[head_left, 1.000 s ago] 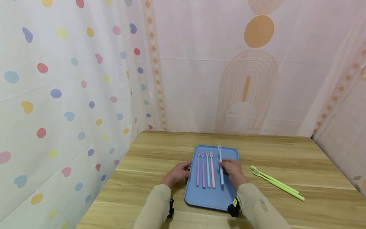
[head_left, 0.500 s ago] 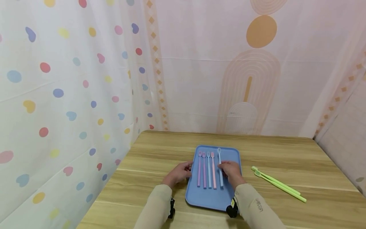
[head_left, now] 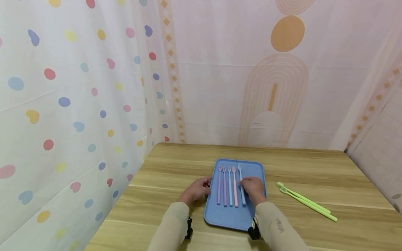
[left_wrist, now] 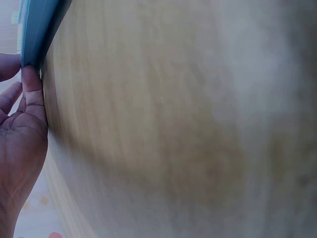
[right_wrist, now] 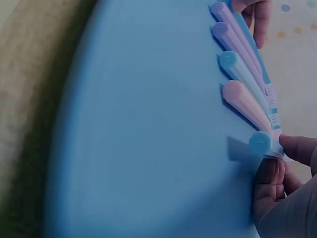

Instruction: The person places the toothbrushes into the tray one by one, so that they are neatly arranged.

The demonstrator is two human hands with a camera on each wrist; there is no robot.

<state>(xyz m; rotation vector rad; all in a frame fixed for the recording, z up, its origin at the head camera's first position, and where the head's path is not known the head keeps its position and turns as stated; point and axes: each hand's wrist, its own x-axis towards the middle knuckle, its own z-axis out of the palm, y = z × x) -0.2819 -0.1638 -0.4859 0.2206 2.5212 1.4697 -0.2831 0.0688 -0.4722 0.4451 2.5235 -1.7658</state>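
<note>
Over the last second, the light-blue toothbrush [head_left: 242, 193] in the person's right hand [head_left: 253, 188] has come closer to the row on the tray. Its head, which reached up to the far rim, now sits lower and near the pink toothbrush [head_left: 235, 191], leaving a narrower gap. The right grip pinches this brush by the handle, between thumb and fingers; I can't tell whether it lies flat on the tray. The left hand [head_left: 196, 190] keeps its place, its grip pinching the left edge of the tray.

That blue tray [head_left: 227, 218] is rectangular, with a low raised rim. On it, from the person's left, lie two purple toothbrushes [head_left: 219, 188], another light-blue toothbrush [head_left: 230, 190] and the pink one, side by side, heads away from the person. The held brush makes the fifth, just to their right and over the tray's floor.

Outside the tray, to its right, two green toothbrushes [head_left: 311, 205] lie slantwise on the wood-grain desk [head_left: 176, 160], close together, their heads toward the tray.
</note>
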